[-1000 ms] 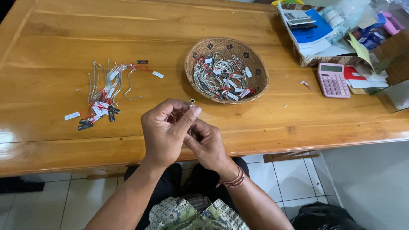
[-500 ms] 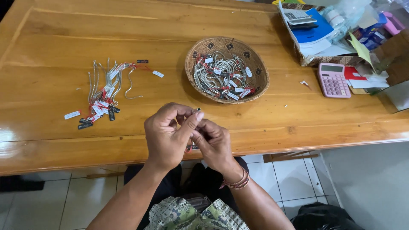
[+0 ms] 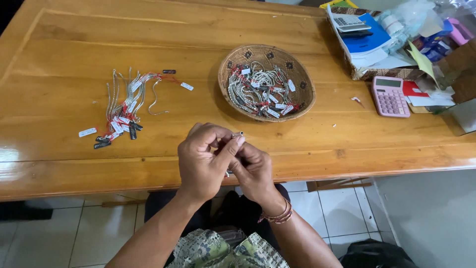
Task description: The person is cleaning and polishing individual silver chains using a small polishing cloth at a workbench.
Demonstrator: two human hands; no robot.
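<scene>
Both my hands meet over the front edge of the wooden table [image 3: 307, 144]. My left hand [image 3: 203, 159] pinches a small silver bracelet piece [image 3: 238, 134] whose metal end sticks up between thumb and forefinger. My right hand [image 3: 254, 169] presses against the left and grips the lower part of the same piece, mostly hidden by fingers. A round woven basket [image 3: 303, 79] beyond the hands holds several silver bracelets with white tags and red threads. To the left lies a loose pile of tagged bracelets [image 3: 126, 109].
A pink calculator [image 3: 390, 96] lies at the right, beside papers, a blue booklet [image 3: 369, 37] and a woven tray of clutter in the far right corner. White tiled floor shows beyond the table's near edge. A small scrap [image 3: 357, 100] lies near the calculator.
My hands have shifted slightly right and toward me, still closed together on the small piece. The fingers have turned a little around it. Nothing on the table has moved.
</scene>
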